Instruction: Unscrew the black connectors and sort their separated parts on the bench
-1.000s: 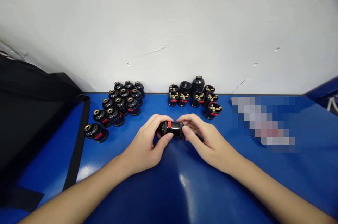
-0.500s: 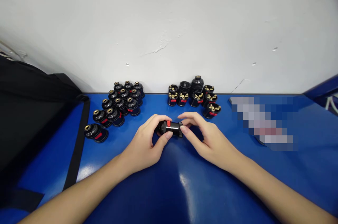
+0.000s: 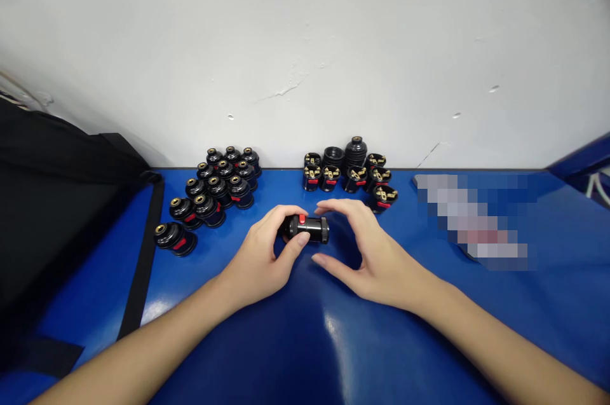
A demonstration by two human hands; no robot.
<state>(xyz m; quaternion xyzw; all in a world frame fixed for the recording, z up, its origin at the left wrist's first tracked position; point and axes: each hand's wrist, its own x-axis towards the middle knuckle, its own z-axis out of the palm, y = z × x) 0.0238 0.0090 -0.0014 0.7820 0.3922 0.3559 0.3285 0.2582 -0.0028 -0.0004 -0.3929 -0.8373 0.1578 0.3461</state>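
Note:
A glossy black lamp holder with a red switch lies on its side in my left hand, gripped between thumb and fingers. Its ringed end points to the right, while my fingers hide part of the other end. Just right of that ring is my right hand, thumb and fingers spread apart with nothing between them. Behind my left hand stand several capped lamp holders with brass-coloured tops. Farther back on the right are several uncapped lamp holder bodies showing brass-coloured contacts.
A ribbed black cap and an open black ring-shaped part stand by the white wall. A black bag with a strap takes up the left side. A blurred-out flat object lies right on the blue table.
My right hand has let go of the lamp holder's ringed end, its thumb and fingers spreading apart. My left hand keeps its grip, with the lamp holder shifted very slightly.

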